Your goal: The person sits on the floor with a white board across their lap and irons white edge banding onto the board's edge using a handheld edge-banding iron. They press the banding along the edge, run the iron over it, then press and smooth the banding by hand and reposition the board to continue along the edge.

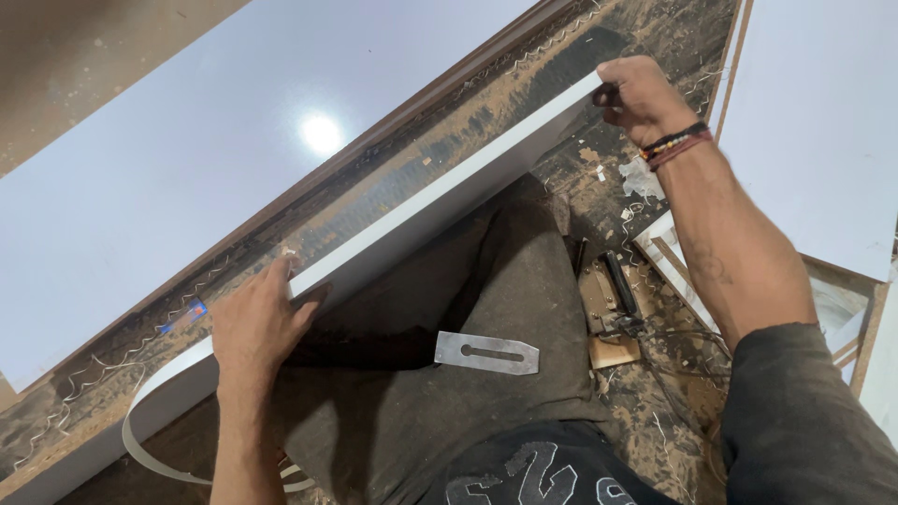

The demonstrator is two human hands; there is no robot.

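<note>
A long white laminated board (pixel 440 201) stands on its edge across my lap, running from lower left to upper right. My left hand (pixel 257 323) presses on its top edge near the lower left, fingers closed over the edge. My right hand (pixel 636 93) grips the board's far upper-right end, and what it may hold there is hidden. A loose white edge-banding strip (pixel 140 440) curls away from the board at the lower left. A flat metal plane blade (pixel 486 353) with a slot lies on my dark trousers.
A large white panel (pixel 187 140) lies beyond the board, with a dusty brown strip and curled shavings between them. More white panels (pixel 814 112) sit at the right. A dark tool and a small wood block (pixel 613 318) lie on the sawdust-covered floor.
</note>
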